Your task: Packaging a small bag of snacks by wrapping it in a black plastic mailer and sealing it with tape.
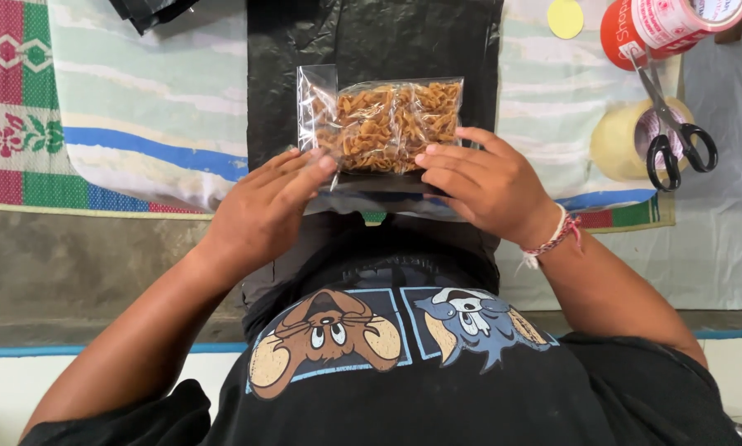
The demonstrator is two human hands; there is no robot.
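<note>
Judging by the pose, the step in hand is flattening the near edge of the packet; a next move would call for steady, even pressure so the snacks inside do not shift. The left hand lies flat, fingers together, tips pressing the packet's near left corner at about 1 o'clock from the palm. The right hand rests fingers spread on the near right edge, packet at 10 o'clock. It lies on a black bag. Scissors sit far off at 2 o'clock.
</note>
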